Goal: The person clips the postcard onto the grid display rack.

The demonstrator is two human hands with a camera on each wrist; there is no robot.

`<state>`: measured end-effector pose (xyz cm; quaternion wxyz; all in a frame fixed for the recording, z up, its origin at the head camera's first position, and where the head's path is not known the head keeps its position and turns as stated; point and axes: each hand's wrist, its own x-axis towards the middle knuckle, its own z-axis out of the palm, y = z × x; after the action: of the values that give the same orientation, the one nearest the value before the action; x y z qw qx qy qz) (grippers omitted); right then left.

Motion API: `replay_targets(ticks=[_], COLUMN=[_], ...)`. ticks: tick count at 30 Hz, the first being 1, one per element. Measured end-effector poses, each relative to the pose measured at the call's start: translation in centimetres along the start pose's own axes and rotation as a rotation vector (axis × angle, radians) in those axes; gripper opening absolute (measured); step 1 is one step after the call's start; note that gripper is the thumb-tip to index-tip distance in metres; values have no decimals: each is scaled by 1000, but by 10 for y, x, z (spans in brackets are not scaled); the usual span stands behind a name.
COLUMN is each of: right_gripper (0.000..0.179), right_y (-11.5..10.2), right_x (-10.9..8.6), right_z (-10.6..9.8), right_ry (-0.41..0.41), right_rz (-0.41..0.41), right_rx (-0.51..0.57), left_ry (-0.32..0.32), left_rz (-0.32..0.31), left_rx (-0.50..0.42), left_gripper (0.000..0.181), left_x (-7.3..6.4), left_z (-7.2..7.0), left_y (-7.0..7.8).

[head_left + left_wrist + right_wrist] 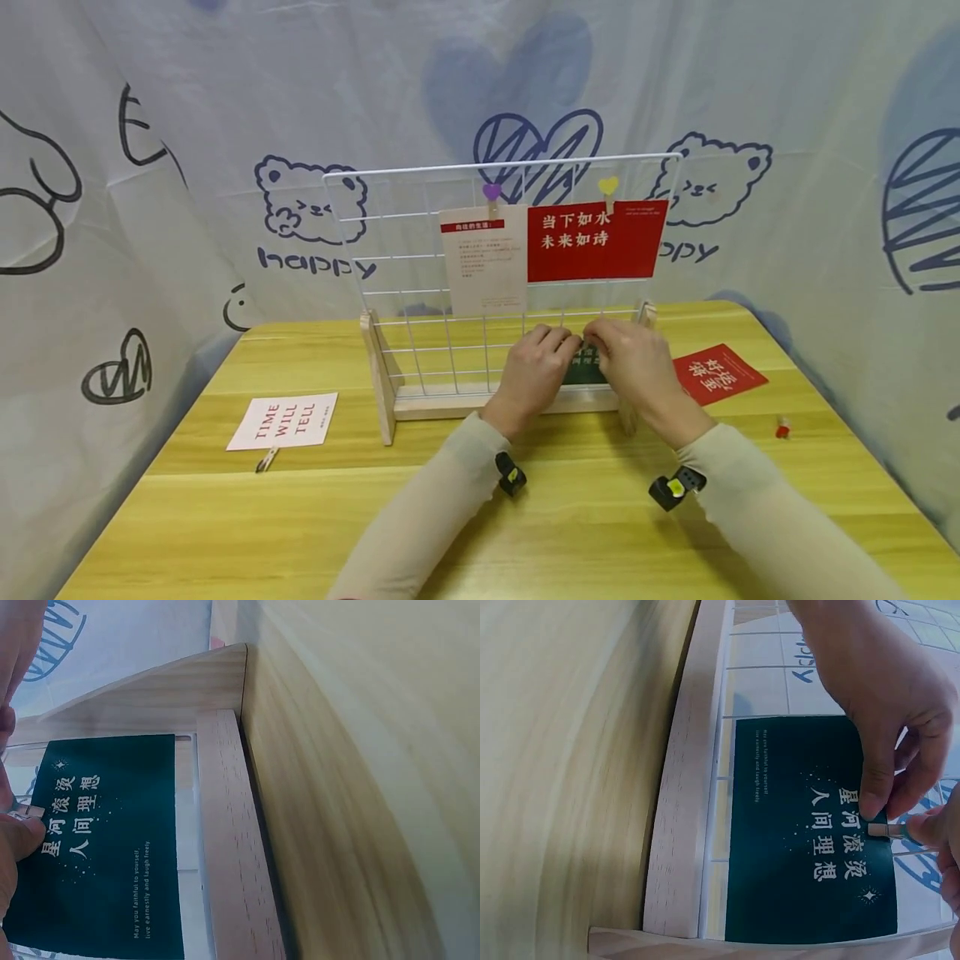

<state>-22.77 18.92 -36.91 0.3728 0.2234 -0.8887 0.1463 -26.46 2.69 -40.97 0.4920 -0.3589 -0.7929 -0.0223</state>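
A dark green card [795, 885] with white lettering stands against the lower part of a white wire grid rack [427, 358]. My left hand [532, 367] pinches the card's top edge, with the thumb on its front in the right wrist view. Just beside that thumb, a small wooden clip [881, 830] sits over the same edge. The fingers of my right hand [637, 367] grip the clip's outer end. From the head view, both hands cover much of the green card [583, 372].
A cream card [486, 275] hangs under a purple heart clip [492, 192], beside a red card [592, 250] under a yellow heart clip [608, 184]. On the table lie a white card [281, 421], a clip [266, 460], another red card [720, 375] and a red clip [782, 429].
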Motion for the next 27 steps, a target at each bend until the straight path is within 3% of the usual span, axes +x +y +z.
replay_targets(ticks=[6, 21, 27], right_gripper=[8, 7, 7], right_y=[3, 10, 12], right_x=[0, 4, 7], right_z=[-1, -10, -12], right_ry=[28, -100, -139], right_rz=[-22, 51, 61], right_rx=[-9, 61, 81], left_ry=[-15, -67, -79], left_rz=[39, 132, 130], left_rx=[-6, -61, -81], left_gripper=[18, 15, 15], left_x=[-1, 1, 1], left_z=[-2, -7, -9], left_y=[-5, -13, -13])
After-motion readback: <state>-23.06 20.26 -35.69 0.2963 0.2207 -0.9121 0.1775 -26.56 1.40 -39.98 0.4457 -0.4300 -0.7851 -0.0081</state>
